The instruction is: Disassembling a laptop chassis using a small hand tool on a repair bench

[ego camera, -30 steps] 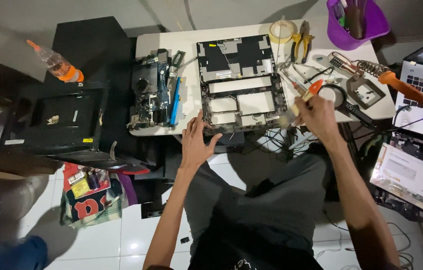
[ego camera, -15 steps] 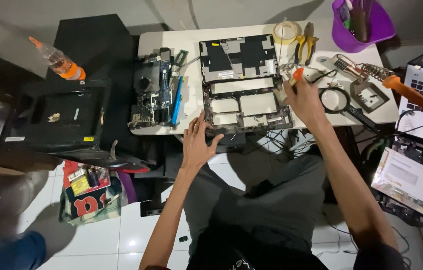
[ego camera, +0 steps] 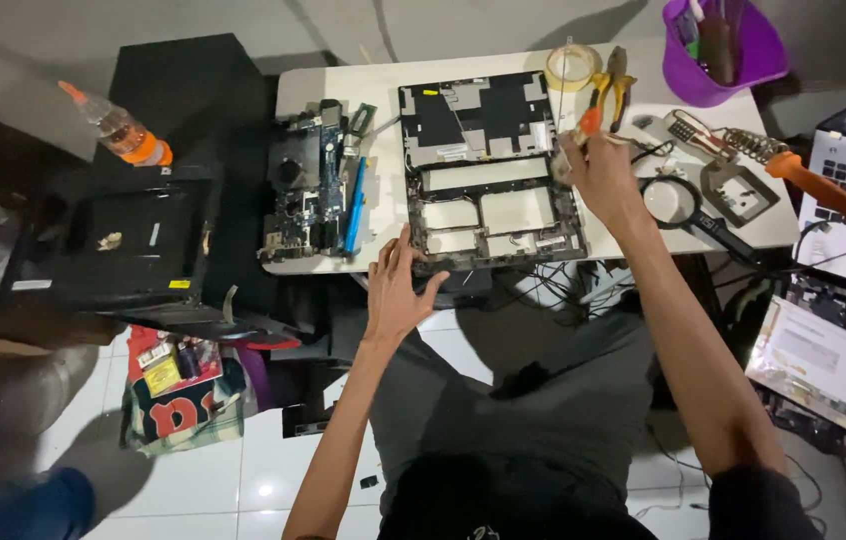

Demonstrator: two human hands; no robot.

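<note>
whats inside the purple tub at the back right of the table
The purple tub holds a few upright tools or pens, one dark and one greenish. Its wall and the frame edge hide the rest, so their kinds cannot be told.

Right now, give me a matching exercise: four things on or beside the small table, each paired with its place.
Things:
1. opened laptop base
2. circuit board
3. purple tub
4. tape roll

Places:
A. far right corner of the table
B. table's left part
C. under the left hand, middle of the table
D. just beyond the right hand, beside the pliers

Pairs: 1-C, 2-B, 3-A, 4-D
</note>
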